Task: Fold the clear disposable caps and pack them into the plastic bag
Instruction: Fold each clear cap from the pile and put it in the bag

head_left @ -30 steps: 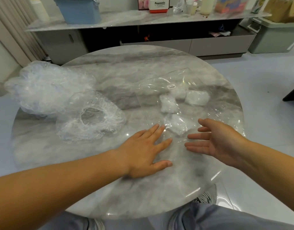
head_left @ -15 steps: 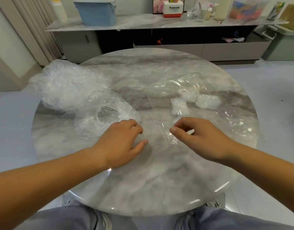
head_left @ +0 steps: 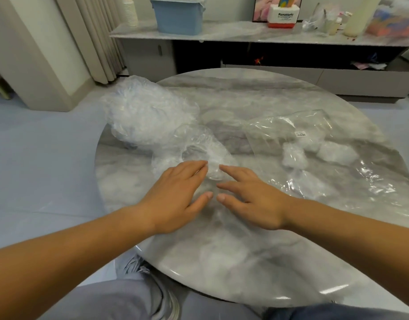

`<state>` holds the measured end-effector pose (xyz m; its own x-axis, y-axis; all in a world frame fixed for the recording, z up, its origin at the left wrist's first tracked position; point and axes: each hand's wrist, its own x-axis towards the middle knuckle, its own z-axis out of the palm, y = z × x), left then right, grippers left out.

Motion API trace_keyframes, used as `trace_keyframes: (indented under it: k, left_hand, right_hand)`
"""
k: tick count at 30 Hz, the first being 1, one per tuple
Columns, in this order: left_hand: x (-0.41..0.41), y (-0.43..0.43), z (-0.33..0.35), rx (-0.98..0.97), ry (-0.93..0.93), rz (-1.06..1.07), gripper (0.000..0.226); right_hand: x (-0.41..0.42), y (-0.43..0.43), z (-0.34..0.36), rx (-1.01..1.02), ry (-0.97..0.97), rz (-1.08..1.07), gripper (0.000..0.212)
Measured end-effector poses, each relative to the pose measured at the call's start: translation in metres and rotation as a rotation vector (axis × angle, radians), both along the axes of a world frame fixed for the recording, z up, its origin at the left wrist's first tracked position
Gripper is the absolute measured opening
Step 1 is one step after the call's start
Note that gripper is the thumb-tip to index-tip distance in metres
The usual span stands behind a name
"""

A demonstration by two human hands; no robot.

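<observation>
cap: the loose clear cap [head_left: 200,152] lies crumpled on the table [head_left: 245,250], left of centre, right at your fingertips and just near of the pile.
left hand: your left hand [head_left: 175,197] is released, fingers stretched flat and low, tips at the cap's near edge. it grasps nothing.
right hand: your right hand [head_left: 252,199] is also released. the forefinger reaches toward the same crinkled edge, and nothing is pinched.
why so: both palms face down and close together. i'd judge you are about to flatten the cap or gather it, which is the first part of a fold.
pile: the unfolded caps [head_left: 145,116] are heaped at the far left rim, close enough that you can draw the next one.
bag: the plastic bag [head_left: 326,188] lies flat on the right side, apart from the loose cap. where its mouth is, i cannot tell.
folded caps: small white bundles [head_left: 293,157] show through the bag, so some packing looks done.
sticker: a small white label [head_left: 300,134] sits on the bag's far part. its print is too small to read.
writing: "panasonic" reads clearly on a white and red box [head_left: 283,16] on the far shelf [head_left: 233,35].
tub: a blue tub [head_left: 178,17] stands left of that box, with no writing visible.
</observation>
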<state>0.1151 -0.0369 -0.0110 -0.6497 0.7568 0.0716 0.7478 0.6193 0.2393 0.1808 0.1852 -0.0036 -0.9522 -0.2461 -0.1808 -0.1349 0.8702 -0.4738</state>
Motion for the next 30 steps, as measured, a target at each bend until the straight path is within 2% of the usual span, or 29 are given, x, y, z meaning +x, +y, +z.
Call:
trace_keyframes:
  k: [4, 6, 8, 12, 14, 17, 26, 30]
  left_hand:
    - [0.014, -0.010, 0.019, 0.206, 0.038, -0.071, 0.064]
    - [0.027, -0.015, 0.022, 0.208, 0.040, -0.176, 0.058]
    - [0.040, -0.017, 0.016, 0.151, 0.005, -0.304, 0.054]
    - [0.053, -0.022, -0.012, 0.044, -0.136, -0.478, 0.049]
    - [0.051, -0.027, -0.020, 0.076, -0.162, -0.435, 0.052]
    - [0.041, -0.027, -0.017, 0.102, -0.203, -0.316, 0.051]
    - [0.031, -0.015, -0.023, 0.099, -0.416, -0.247, 0.010]
    - [0.032, -0.011, -0.019, 0.167, -0.581, -0.183, 0.003]
  right_hand:
    - [0.012, 0.005, 0.020, -0.102, 0.468, -0.011, 0.045]
    - [0.027, 0.013, 0.027, -0.159, 0.569, 0.010, 0.040]
    - [0.042, 0.018, 0.028, -0.183, 0.532, 0.017, 0.042]
    - [0.063, 0.027, 0.004, -0.112, 0.289, 0.104, 0.046]
    - [0.070, 0.030, -0.011, -0.059, 0.212, 0.167, 0.045]
    - [0.080, 0.032, -0.022, -0.067, 0.232, 0.201, 0.041]
    - [0.085, 0.024, -0.027, -0.153, 0.229, 0.141, 0.047]
    - [0.079, 0.020, -0.030, -0.106, 0.177, 0.148, 0.050]
